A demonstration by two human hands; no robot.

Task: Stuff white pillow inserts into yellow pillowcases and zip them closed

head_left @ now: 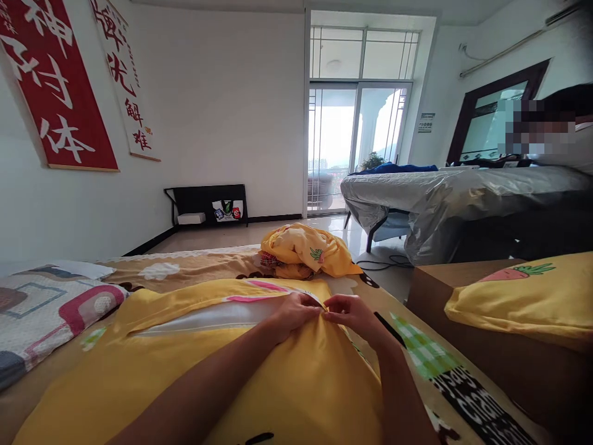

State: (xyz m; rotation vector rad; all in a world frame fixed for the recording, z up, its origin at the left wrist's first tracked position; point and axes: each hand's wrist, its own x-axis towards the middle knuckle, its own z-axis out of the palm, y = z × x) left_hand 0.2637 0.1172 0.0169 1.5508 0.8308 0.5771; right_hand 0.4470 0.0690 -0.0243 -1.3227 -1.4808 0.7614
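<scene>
A yellow pillowcase lies in front of me on the bed, with a white pillow showing through the long opening in its far side. Both my hands are at the right end of that opening. My left hand is closed on the fabric edge, its fingertips partly hidden. Close beside it, my right hand pinches the same edge between thumb and fingers. Whether a zip pull sits between the fingertips cannot be made out. Pink and white print shows along the far flap.
Beyond the pillowcase sits a crumpled yellow cloth bundle. A patterned pillow lies left on the patterned bedsheet. At right, another yellow pillowcase rests on a brown box. A person is behind the plastic-covered table.
</scene>
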